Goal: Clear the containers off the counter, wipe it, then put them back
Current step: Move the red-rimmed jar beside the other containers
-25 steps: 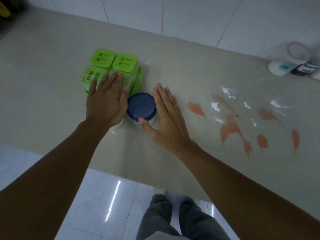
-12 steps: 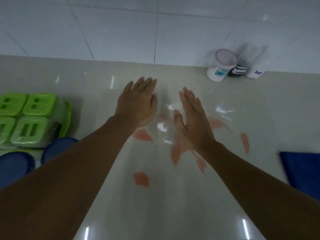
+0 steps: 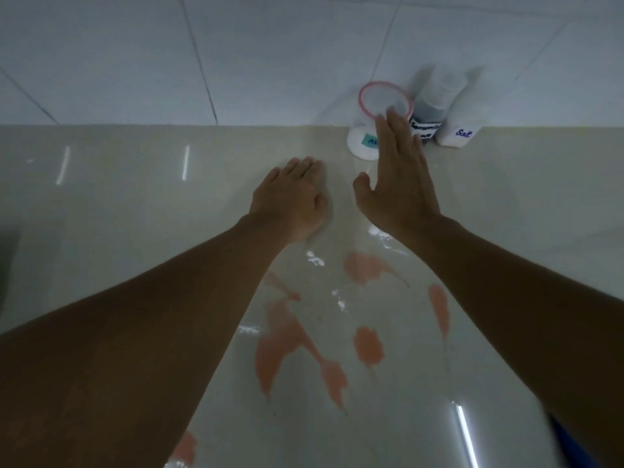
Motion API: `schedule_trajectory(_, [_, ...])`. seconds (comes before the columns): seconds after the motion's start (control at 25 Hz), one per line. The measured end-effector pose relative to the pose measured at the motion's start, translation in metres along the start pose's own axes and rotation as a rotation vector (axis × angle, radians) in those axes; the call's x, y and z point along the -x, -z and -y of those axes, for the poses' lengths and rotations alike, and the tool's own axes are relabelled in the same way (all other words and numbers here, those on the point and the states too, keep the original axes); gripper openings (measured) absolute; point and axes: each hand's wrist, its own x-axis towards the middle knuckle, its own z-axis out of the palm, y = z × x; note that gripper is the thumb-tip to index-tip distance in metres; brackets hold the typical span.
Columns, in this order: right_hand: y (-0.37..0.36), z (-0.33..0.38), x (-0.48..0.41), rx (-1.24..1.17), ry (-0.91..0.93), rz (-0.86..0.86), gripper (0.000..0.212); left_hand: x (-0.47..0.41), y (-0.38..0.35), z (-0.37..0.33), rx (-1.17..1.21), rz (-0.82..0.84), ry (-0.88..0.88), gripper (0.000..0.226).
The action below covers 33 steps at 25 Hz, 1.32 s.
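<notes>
Jars (image 3: 363, 143) stand three together at the wall, past my open right hand (image 3: 398, 184); the left hand (image 3: 290, 197) rests curled and empty on the counter (image 3: 118, 204). Likely light, smooth plastic; I'd grip each around its body.
</notes>
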Motion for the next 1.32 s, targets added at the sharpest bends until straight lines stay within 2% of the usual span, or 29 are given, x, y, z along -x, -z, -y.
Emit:
schedule_trajectory(0.24, [-0.005,-0.019,-0.057,0.042,-0.042,0.023,0.079,-0.013,-0.011,-0.012,-0.055,-0.019,0.075,0.059])
schedule_trajectory(0.44, [-0.027,-0.009,-0.073,-0.016,-0.144,-0.101,0.070,-0.013,-0.014,-0.012,-0.043,-0.028,0.111,0.061])
schedule_trajectory(0.56, [-0.028,-0.007,-0.077,-0.127,-0.218,-0.144,0.064,-0.012,-0.015,-0.013,-0.050,-0.038,0.105,0.060])
schedule_trajectory(0.76, [-0.014,-0.002,-0.063,-0.358,-0.176,-0.238,0.064,-0.011,-0.008,-0.016,-0.023,0.004,0.113,0.059])
schedule_trajectory(0.92, [-0.009,0.020,-0.021,-0.422,-0.159,-0.377,0.070,-0.013,0.002,0.000,0.169,0.076,0.076,0.056])
schedule_trajectory(1.0, [-0.004,0.029,-0.003,-0.451,-0.156,-0.397,0.071,0.003,0.013,0.009,0.245,0.025,0.104,0.063])
schedule_trajectory(1.16, [0.005,0.054,0.031,-0.477,-0.143,-0.359,0.073,0.067,0.021,0.031,0.154,-0.179,0.210,0.051])
schedule_trajectory(1.24, [0.001,0.076,0.051,-0.507,-0.116,-0.318,0.073,0.103,0.020,0.049,0.100,-0.277,0.205,0.055])
schedule_trajectory(1.32, [-0.005,0.100,0.070,-0.545,-0.082,-0.279,0.075,0.136,0.014,0.071,0.086,-0.296,0.242,0.060])
